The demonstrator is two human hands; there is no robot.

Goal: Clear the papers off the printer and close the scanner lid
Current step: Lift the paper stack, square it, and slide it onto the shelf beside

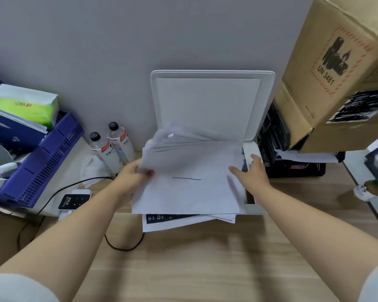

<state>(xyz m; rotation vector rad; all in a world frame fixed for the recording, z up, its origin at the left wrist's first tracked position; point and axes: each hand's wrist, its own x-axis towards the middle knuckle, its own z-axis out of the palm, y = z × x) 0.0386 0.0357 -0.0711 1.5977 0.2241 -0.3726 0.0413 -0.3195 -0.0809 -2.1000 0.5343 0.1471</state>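
Observation:
A white printer (252,149) stands against the grey wall with its scanner lid (210,101) raised upright. Several white papers (190,188) lie in a loose pile over the scanner bed, hanging past the front and half covering the dark control panel (159,217). The top sheet bears a short dark line. My left hand (132,176) pinches the pile's left edge, thumb on top, lifting the upper sheets, which look blurred. My right hand (252,174) rests at the pile's right edge with fingers spread, touching the papers and the printer's side.
Two clear bottles (112,147) stand left of the printer. A blue basket (42,158) holding a tissue pack sits further left, with a small white remote-like device (74,200) and a black cable (122,245). A cardboard box (336,73) and black trays (277,136) crowd the right.

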